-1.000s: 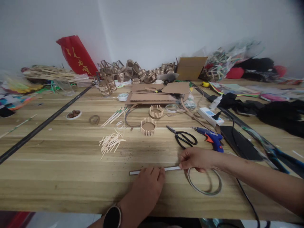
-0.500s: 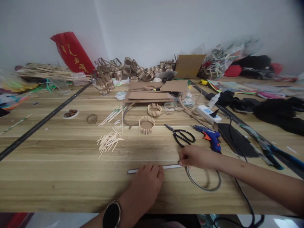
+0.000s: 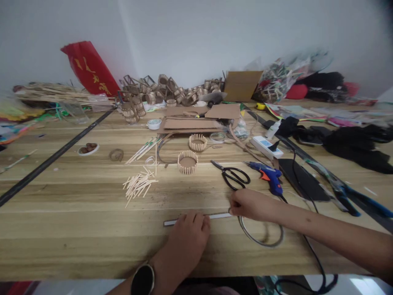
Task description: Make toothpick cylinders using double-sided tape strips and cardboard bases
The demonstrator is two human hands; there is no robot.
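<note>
A long thin grey strip [image 3: 172,222] lies flat on the wooden table [image 3: 76,229] near its front edge. My left hand [image 3: 188,237], a dark watch on its wrist, rests flat on the middle of the strip with fingers stretched out. My right hand [image 3: 250,205] is closed on the strip's right end, where the strip curls into a loose loop [image 3: 260,241] below the wrist.
Black scissors [image 3: 232,175] and a blue glue gun [image 3: 269,177] lie just beyond my right hand. Loose wooden sticks [image 3: 137,184] and two small stick-ringed baskets [image 3: 188,162] sit mid-table. Cardboard sheets [image 3: 190,123], more baskets, a power strip [image 3: 266,146] and clutter fill the back.
Both hands keep their hold on the strip; only the camera view has shifted slightly, moving everything a little to the left.
</note>
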